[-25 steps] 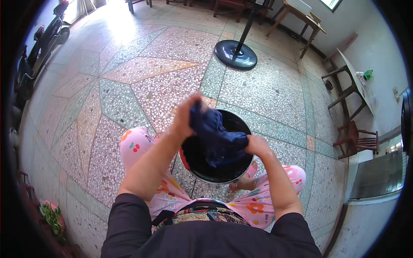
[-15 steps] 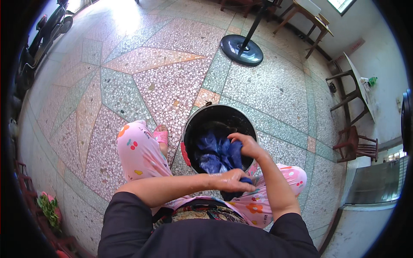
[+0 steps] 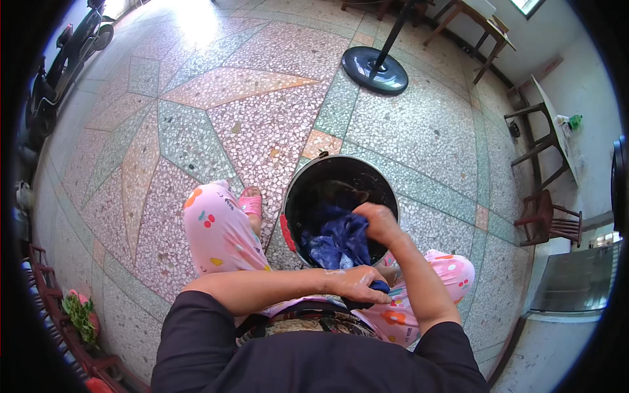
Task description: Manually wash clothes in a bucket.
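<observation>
A dark bucket (image 3: 303, 180) with a red grip on its left side stands on the floor between my legs. Wet dark blue cloth (image 3: 337, 241) bunches inside it, streaked with whitish suds, and part of it comes over the near rim. My left hand (image 3: 357, 283), wet and sudsy, is closed on the cloth at that near rim, where a dark blue fold shows past its fingers. Over the right side of the bucket, my right hand (image 3: 379, 223) grips the cloth with its fingers curled down into it. Dark liquid seems to lie in the bucket's bottom.
Beyond the bucket, a round black stand base (image 3: 375, 71) with a pole rests on the patterned stone floor (image 3: 262, 124). A wooden chair (image 3: 547, 219) and a table (image 3: 550, 128) line the right wall. A scooter (image 3: 65, 65) stands far left; leafy greens (image 3: 80, 318) lie at lower left.
My right hand has shifted slightly down and nearer, and the cloth in the bucket is bunched closer together. My left hand stays at the near rim. The whole view has shifted a little.
</observation>
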{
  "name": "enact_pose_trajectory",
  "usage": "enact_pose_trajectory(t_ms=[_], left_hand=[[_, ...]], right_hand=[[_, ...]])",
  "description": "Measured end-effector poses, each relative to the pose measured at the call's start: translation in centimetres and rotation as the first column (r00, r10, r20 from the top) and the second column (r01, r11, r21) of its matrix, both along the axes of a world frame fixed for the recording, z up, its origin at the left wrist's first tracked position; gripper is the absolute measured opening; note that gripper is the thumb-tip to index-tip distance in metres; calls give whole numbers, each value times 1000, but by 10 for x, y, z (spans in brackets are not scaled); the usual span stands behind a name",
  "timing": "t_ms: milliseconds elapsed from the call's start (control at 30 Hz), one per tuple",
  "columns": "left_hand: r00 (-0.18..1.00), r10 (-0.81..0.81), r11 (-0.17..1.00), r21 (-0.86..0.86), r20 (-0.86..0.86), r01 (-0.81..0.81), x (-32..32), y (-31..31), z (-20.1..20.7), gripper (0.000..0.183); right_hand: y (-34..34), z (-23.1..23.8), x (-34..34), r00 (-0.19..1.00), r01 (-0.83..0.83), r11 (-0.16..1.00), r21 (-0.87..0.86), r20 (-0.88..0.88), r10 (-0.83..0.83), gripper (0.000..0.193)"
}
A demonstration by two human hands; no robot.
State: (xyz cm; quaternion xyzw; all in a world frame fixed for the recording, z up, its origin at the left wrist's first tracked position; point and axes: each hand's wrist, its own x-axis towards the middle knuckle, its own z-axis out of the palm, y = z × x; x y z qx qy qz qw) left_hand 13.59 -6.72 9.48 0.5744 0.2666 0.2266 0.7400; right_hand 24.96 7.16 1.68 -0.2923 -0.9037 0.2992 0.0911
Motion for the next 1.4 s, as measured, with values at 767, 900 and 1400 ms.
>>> enact_pose_trajectory(t_ms=[767, 900, 1400], left_hand=[[577, 799, 444, -479, -173, -758, -79, 96, -86, 18], [307, 949, 316, -205, 74, -926, -94, 100, -74, 40], [512, 859, 295, -823, 7, -485, -75, 72, -61, 32]], right_hand=[[-46, 63, -19, 909, -126, 948, 291, -350, 228, 36], [-16, 62, -3, 809, 253, 952, 172, 502, -306, 40], [-68, 50, -27, 928, -235, 937, 258, -228, 296, 55]])
